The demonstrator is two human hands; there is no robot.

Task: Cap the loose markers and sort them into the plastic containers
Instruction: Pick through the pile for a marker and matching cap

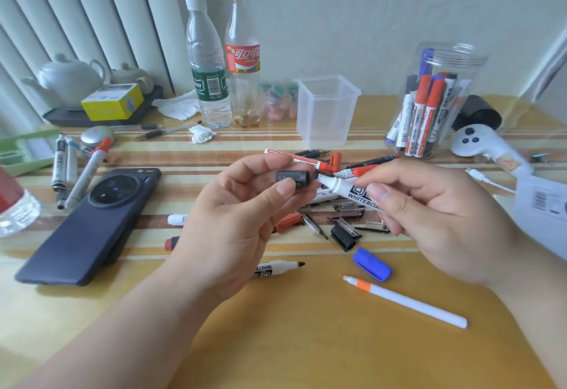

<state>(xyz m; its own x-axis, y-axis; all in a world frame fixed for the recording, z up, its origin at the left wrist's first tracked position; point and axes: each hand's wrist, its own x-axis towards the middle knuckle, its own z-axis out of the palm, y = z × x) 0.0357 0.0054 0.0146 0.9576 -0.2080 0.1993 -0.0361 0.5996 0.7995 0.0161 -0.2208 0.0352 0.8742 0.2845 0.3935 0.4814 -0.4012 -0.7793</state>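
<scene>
My left hand [245, 214] pinches a black marker cap [293, 176] between thumb and fingers, its mouth facing right. My right hand [429, 217] grips a white whiteboard marker [349, 190], whose tip sits right at the cap's opening. Beneath the hands lies a heap of loose markers and caps [340, 223]. An uncapped black marker [276, 267], a blue cap [372, 263] and an orange-banded white pen [405, 301] lie nearer me. A clear round jar [460, 60] at the back right holds several capped markers. An empty square plastic cup [326, 112] stands behind the heap.
A dark phone [89, 226] lies at the left, with several markers [76, 171] beyond it. Two bottles [224, 60], a teapot [69, 79] on a tray and tissue stand at the back. A white controller [481, 143] and a white box [543, 201] occupy the right.
</scene>
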